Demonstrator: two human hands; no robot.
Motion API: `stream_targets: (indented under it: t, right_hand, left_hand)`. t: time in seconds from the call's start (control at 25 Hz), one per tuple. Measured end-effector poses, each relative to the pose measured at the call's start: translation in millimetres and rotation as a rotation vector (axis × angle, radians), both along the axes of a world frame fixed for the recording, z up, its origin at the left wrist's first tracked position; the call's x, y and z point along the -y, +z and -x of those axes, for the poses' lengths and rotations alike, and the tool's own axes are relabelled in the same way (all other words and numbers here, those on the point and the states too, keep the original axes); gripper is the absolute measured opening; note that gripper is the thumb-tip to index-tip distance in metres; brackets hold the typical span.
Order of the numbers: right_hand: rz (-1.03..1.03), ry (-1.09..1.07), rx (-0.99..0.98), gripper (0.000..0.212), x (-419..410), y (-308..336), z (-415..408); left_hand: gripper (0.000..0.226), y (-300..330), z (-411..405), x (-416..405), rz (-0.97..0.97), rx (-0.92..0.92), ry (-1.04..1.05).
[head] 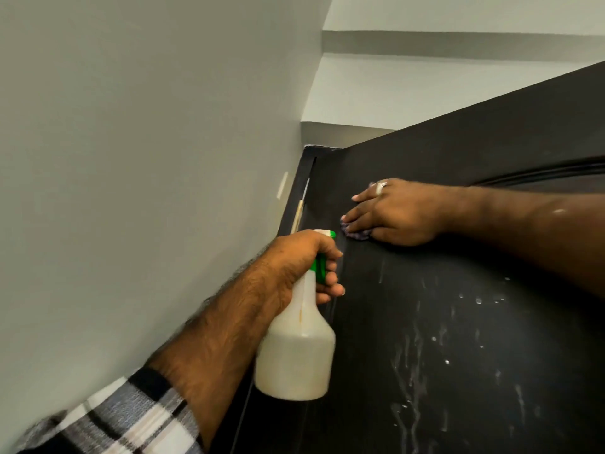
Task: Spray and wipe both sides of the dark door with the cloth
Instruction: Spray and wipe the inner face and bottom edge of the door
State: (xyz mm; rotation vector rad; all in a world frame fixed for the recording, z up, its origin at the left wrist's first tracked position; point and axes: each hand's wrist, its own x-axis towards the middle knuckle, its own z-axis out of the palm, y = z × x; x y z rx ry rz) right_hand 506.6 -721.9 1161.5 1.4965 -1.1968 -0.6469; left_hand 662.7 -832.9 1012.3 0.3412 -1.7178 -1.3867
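The dark door point(458, 224) fills the right half of the view, its face streaked with white spray drips lower down. My right hand point(396, 213) lies flat near the door's upper left part and presses a small purple cloth point(358, 234) against it; most of the cloth is hidden under the palm. My left hand point(301, 267) grips the neck of a white spray bottle point(296, 352) with a green trigger, held upright just left of the door's face, nozzle toward the door.
A grey-white wall point(131, 191) runs along the left, close to the door's hinge edge point(302, 204). The dark door frame's top corner point(311, 150) sits above it. Ceiling and a beam point(458, 40) are at the top right.
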Motion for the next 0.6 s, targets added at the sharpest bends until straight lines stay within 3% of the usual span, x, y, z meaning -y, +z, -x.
stream_targets:
  t: [0.16, 0.28, 0.48, 0.6]
  right_hand:
    - [-0.014, -0.012, 0.068, 0.048, -15, -5, 0]
    - [-0.069, 0.036, 0.073, 0.054, -75, 12, 10]
    - [0.031, 0.09, 0.122, 0.053, -207, 33, 50]
    - [0.074, 0.134, 0.142, 0.05, -244, 29, 60]
  left_hand:
    - [0.019, -3, 9, -3, 0.014, -0.017, -0.019]
    - [0.02, -2, 19, -17, 0.037, 0.001, -0.072]
    - [0.026, 13, 24, -46, 0.111, -0.026, -0.198]
    - [0.026, 24, 24, -62, 0.129, -0.016, -0.224]
